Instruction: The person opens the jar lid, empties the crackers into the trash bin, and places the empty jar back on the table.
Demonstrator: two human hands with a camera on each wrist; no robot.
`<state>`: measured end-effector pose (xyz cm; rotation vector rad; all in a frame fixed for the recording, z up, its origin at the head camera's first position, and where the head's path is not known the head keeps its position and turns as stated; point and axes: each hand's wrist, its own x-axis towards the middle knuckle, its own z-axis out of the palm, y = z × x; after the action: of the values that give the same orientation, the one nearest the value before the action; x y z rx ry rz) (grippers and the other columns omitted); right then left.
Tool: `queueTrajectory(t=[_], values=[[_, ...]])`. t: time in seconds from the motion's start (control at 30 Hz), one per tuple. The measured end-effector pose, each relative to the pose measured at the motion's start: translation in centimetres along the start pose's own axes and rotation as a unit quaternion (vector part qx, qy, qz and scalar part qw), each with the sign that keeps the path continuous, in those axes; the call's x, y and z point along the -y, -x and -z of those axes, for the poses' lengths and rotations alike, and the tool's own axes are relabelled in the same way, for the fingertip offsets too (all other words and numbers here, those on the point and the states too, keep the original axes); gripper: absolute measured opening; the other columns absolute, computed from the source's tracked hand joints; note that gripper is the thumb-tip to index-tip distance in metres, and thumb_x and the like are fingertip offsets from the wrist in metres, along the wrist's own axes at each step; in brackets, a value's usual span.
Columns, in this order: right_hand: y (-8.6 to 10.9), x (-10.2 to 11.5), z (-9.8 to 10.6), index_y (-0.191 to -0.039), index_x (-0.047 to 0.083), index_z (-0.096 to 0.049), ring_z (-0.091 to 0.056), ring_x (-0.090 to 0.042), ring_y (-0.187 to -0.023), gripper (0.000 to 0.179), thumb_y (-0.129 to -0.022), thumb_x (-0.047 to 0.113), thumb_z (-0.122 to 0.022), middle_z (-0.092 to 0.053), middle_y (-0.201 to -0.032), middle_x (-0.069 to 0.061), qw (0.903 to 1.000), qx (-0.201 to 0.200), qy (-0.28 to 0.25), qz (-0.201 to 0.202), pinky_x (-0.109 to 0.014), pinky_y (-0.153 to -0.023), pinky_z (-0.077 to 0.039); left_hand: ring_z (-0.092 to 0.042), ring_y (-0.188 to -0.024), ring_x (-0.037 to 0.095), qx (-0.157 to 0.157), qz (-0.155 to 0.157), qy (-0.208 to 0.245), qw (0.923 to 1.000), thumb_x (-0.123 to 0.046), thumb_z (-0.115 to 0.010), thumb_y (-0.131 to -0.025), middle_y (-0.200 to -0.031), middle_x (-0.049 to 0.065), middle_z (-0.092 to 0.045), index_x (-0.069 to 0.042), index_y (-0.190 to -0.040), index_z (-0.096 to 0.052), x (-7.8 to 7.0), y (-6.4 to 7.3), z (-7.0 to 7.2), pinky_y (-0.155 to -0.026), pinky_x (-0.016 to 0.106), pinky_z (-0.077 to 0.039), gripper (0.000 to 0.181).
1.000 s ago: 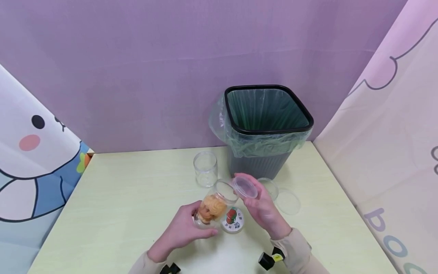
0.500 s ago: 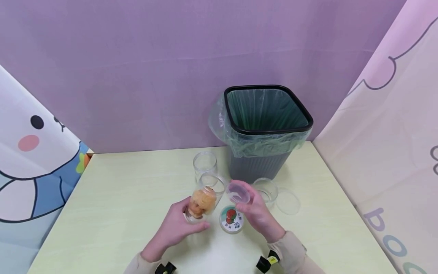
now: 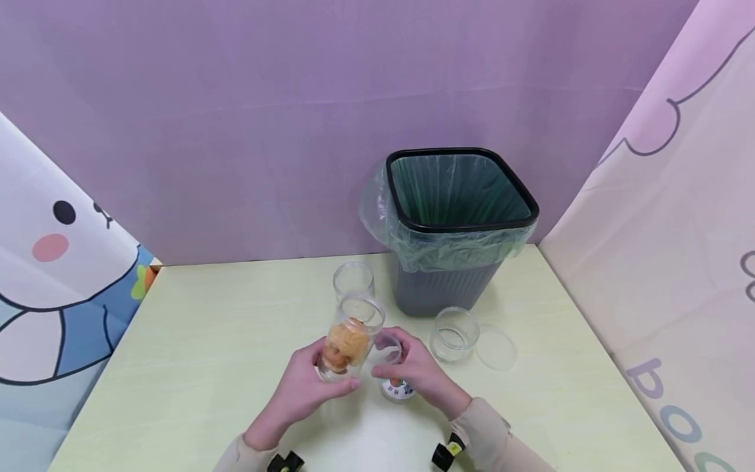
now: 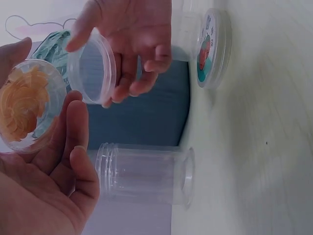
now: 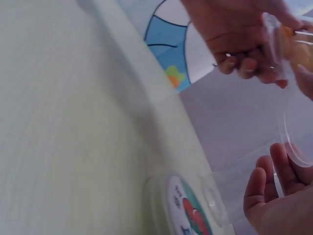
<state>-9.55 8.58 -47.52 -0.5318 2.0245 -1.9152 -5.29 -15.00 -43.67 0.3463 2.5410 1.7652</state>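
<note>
My left hand (image 3: 303, 387) grips a tilted clear plastic jar (image 3: 374, 322) with orange, ruffled pieces (image 3: 345, 344) inside. The jar's upper end faces up and away. Beside it, my right hand (image 3: 421, 370) pinches a translucent round lid (image 4: 92, 68) by its rim; the lid is close to the jar, and whether they touch I cannot tell. Below the right hand, a round labelled lid (image 3: 398, 391) with a red fruit picture lies on the table, partly hidden by the fingers. Just behind the held jar stands another clear jar (image 3: 354, 278).
A grey bin (image 3: 442, 288) with a black rim and green liner bag stands at the back right. In front of it are a short clear container (image 3: 454, 334) and a flat clear disc (image 3: 497, 347). Printed curtains enclose the table (image 3: 236, 314) at the back and sides.
My right hand has moved left and down with the translucent lid, nearer the jar, uncovering the short container. The left hand has shifted left with the jar, which stands more upright.
</note>
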Motion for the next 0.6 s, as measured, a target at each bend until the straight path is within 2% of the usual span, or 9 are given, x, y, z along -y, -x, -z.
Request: queueTrajectory(t=[0.1, 0.17, 0.3, 0.47, 0.6], values=[[-0.2, -0.4, -0.6, -0.122, 0.015, -0.06, -0.057, -0.031, -0.096, 0.056, -0.073, 0.02, -0.088, -0.058, -0.117, -0.012, 0.9959, 0.005, 0.089, 0.012, -0.029, -0.071, -0.051, -0.065, -0.097, 0.016, 0.0, -0.004, 0.002, 1.0, -0.03, -0.092, -0.069, -0.104, -0.004, -0.071, -0.013, -0.116, -0.068, 0.0, 0.0, -0.1, -0.089, 0.037, -0.05, 0.055], [-0.3, -0.5, -1.0, -0.122, 0.019, -0.061, -0.057, -0.028, -0.102, 0.061, -0.069, 0.024, -0.091, -0.06, -0.115, -0.004, 0.989, 0.008, 0.144, 0.034, -0.031, -0.081, -0.049, -0.065, -0.097, 0.016, 0.0, -0.009, 0.004, 0.9999, -0.03, -0.092, -0.069, -0.103, -0.003, -0.071, -0.013, -0.115, -0.068, 0.1, 0.0, -0.1, -0.089, 0.037, -0.05, 0.054], [-0.5, -0.8, -1.9, -0.135, 0.021, -0.056, -0.057, -0.021, -0.11, 0.079, -0.065, 0.027, -0.093, -0.059, -0.119, 0.008, 0.9772, 0.027, 0.203, 0.056, -0.038, -0.092, -0.048, -0.066, -0.097, 0.016, 0.001, -0.015, 0.004, 0.9999, -0.029, -0.091, -0.07, -0.104, -0.003, -0.071, -0.013, -0.116, -0.068, 0.1, 0.0, -0.1, -0.088, 0.036, -0.051, 0.054], [-0.9, -1.1, -2.5, -0.143, 0.024, -0.051, -0.053, -0.015, -0.118, 0.091, -0.063, 0.03, -0.094, -0.057, -0.132, 0.01, 0.9608, 0.037, 0.27, 0.05, -0.04, -0.1, -0.044, -0.066, -0.099, 0.016, 0.005, -0.013, 0.01, 0.9999, -0.023, -0.091, -0.071, -0.107, -0.003, -0.071, -0.013, -0.118, -0.067, 0.2, 0.0, -0.1, -0.09, 0.036, -0.051, 0.054], [-1.1, -1.5, -2.6, -0.142, 0.023, -0.053, -0.053, -0.017, -0.12, 0.094, -0.06, 0.033, -0.096, -0.058, -0.134, 0.006, 0.9487, 0.036, 0.311, 0.044, -0.04, -0.101, -0.043, -0.066, -0.1, 0.016, 0.004, -0.008, 0.01, 0.9999, -0.022, -0.091, -0.071, -0.107, -0.003, -0.071, -0.013, -0.119, -0.067, 0.1, 0.0, -0.1, -0.092, 0.037, -0.05, 0.054]])
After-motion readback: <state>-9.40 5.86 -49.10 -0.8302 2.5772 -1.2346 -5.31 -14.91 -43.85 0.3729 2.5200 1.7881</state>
